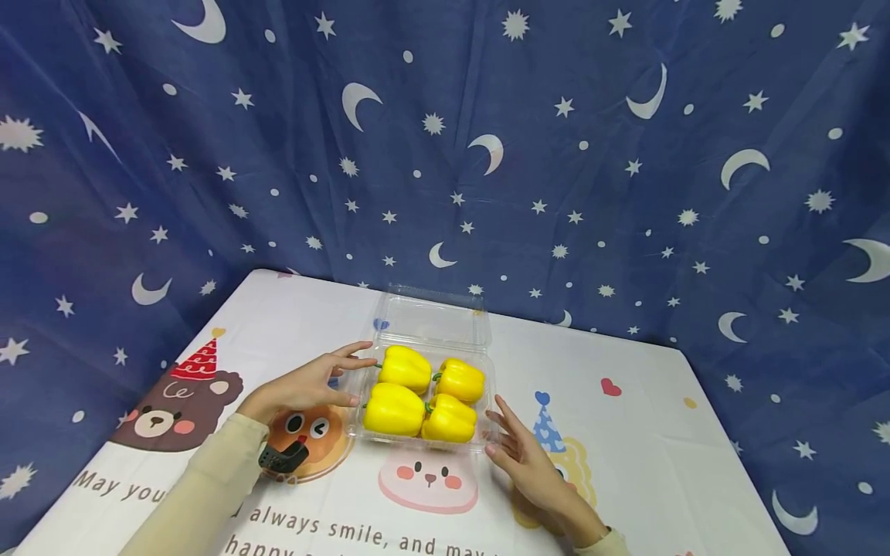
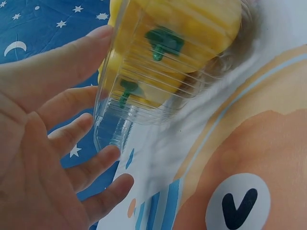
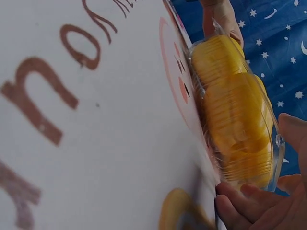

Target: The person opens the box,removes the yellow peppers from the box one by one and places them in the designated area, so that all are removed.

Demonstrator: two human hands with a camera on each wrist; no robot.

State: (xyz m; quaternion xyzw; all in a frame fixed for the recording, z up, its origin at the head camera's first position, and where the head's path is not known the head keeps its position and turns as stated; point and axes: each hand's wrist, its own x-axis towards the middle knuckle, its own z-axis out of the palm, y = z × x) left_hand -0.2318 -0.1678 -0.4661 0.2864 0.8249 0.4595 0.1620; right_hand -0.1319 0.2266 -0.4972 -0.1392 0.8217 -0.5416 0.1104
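Peppers, four plump ones [image 1: 393, 410], shining bright yellow on my head feed, and what a glossy set they make! They're packed two by two in a clear plastic container [image 1: 438, 354], lobed and blocky, each with a short green stem [image 1: 436, 377] pointing left. The container sits mid-table, its transparent lid [image 1: 434, 320] folded back on the far side; the wrist feeds give me ribbed walls, the yellow showing straight through. Now to the hands: the person's left hand [image 1: 316, 382] is at the left wall, grip wide, fingers spread and thumb at the rim. Over on the right, the right hand [image 1: 524, 463] is at the near right corner, thumb by the rim, fingers low along the side, also loosely spread; how much weight either one bears, I can't tell. A dark wristband [image 1: 283, 457] shows on the left wrist. Beneath it all, a white cartoon-printed tablecloth [image 1: 647, 479], and on the far side a blue curtain [image 1: 598, 193] strewn with white moons and stars.
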